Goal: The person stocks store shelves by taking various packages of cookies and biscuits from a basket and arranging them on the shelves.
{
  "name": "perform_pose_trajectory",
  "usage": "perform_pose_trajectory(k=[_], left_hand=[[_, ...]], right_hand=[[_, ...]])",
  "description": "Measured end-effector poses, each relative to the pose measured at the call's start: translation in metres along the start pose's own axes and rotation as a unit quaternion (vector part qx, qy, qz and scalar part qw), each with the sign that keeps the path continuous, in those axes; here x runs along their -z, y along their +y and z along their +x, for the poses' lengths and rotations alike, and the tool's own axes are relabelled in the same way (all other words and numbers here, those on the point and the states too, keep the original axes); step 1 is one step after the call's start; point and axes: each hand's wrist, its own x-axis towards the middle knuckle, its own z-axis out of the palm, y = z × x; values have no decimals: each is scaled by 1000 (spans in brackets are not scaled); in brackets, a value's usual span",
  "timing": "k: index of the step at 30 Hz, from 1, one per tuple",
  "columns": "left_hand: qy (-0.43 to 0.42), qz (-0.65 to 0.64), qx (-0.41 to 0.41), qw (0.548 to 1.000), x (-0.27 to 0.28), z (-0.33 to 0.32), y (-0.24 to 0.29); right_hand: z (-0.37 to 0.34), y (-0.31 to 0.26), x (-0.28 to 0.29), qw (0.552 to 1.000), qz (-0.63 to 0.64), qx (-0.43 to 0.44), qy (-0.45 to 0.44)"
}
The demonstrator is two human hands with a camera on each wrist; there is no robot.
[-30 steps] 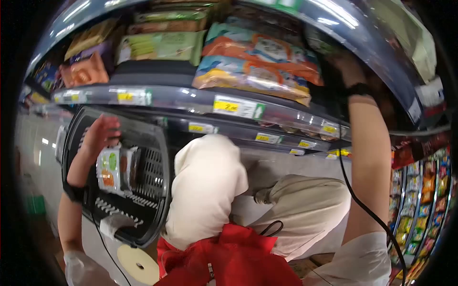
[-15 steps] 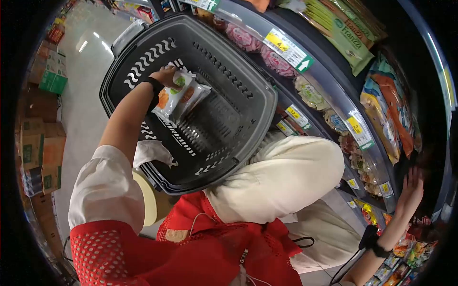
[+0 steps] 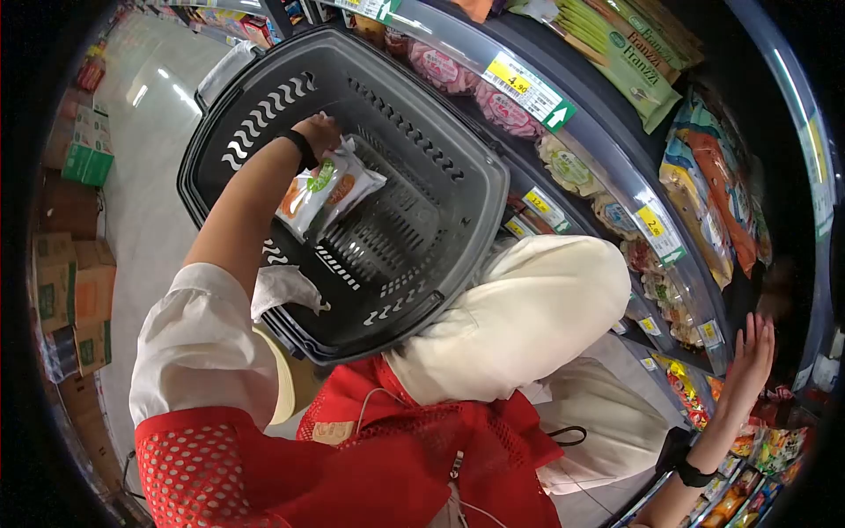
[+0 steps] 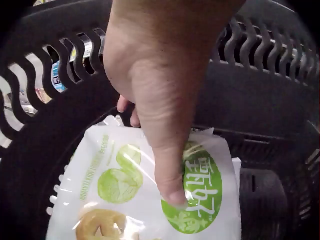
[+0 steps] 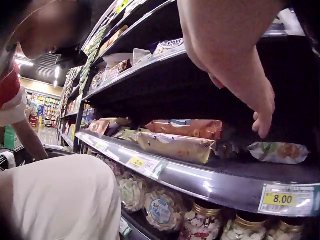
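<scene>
My left hand (image 3: 319,134) reaches down into the black shopping basket (image 3: 480,255), gripping a white biscuit packet (image 4: 110,160) by its upper edge. The thumb (image 4: 172,192) lies across the packet's green oval label, with the fingers mostly hidden behind it. A second white packet (image 3: 359,187) lies against it in the basket. Over at the shelf, my right hand (image 3: 746,365) is held up with straight fingers, nothing in them. The right wrist view has this hand (image 5: 245,92) above a white and green packet (image 5: 278,151) on the dark shelf.
Orange and blue snack bags (image 3: 713,189) and green packs (image 3: 616,57) lie on the shelf, above a row of tubs (image 3: 570,165). Price tags (image 3: 530,88) line its edge. Cardboard boxes (image 3: 70,277) stand across the aisle. My bent knee (image 3: 537,308) is beside the basket.
The head view has swung toward the basket. My left hand has gone from raised above the packets down onto one. My right hand has drawn back from deep in the shelf, its fingers straight.
</scene>
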Motion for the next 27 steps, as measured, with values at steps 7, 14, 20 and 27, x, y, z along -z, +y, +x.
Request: perform_pose_trajectory(k=[7,14,20,27], left_hand=[[-136,-57,-44,988,16,-9,2],[170,-161,-109,966,103,-86,25],[451,31,-77,888,243,-224,81],[424,-309,-2,851,232,-263,113]], right_hand=[[-5,8,14,999,9,3,-34],[-21,15,10,994,12,33,-107],[-47,-1,-14,971,-32,51,-231],[-92,-2,-53,864,10,175,-472]])
